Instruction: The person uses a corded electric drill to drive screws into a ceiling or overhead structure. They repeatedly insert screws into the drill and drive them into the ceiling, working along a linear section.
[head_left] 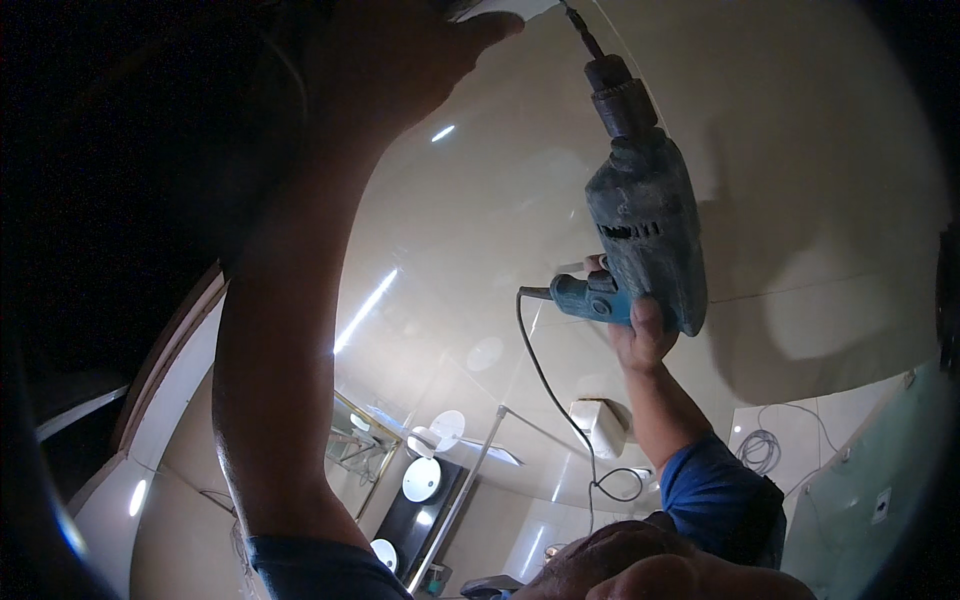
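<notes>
My right hand [645, 338] is closed round the teal handle of a dusty corded power drill [645, 215], thumb against the rear of its body. The drill points upward, and a dark drill bit [584, 32] runs from its chuck to the top edge of the view. Whether the bit touches anything is out of frame. My left arm reaches up on the left, and the left hand [425, 60] is in shadow at the top. Its thumb sticks out to the right beside a pale surface; the other fingers are dark or cut off.
A beige tiled wall [790, 240] stands beside the drill. The drill's cord [548, 385] hangs in a loop. Below are a white box on the wall [600, 428], a metal rail [465, 490], white basins [421, 480] on a dark counter, and coiled cable [760, 452]. Deep darkness fills the upper left.
</notes>
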